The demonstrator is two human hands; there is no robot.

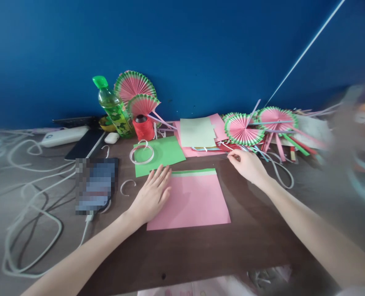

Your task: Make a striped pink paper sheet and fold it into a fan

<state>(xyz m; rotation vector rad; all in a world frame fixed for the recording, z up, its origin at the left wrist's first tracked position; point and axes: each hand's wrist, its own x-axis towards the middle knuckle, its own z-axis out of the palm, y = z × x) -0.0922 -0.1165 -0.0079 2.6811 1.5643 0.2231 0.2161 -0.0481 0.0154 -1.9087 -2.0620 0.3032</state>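
Observation:
A pink sheet of paper (191, 201) lies on the dark table, with a pale and a dark green band along its far edge. My left hand (153, 195) rests flat on the sheet's left side, fingers stretched toward the far left corner. To the right of the sheet, my right hand (248, 166) is closed with thumb and forefinger together. A thin white strip end shows just beyond those fingers; whether they grip it is unclear. Beyond my left fingers lies a green sheet (173, 152), with a white ring of coiled strip (142, 163) on it.
Pleated pink-and-green paper fans (244, 129) lie at the back right among paper strips. Pale green paper (197, 131) sits on a pink stack. A green bottle (114, 109) and red thread spool (144, 128) stand back left. A phone (98, 185) and white cables (59, 230) occupy the left.

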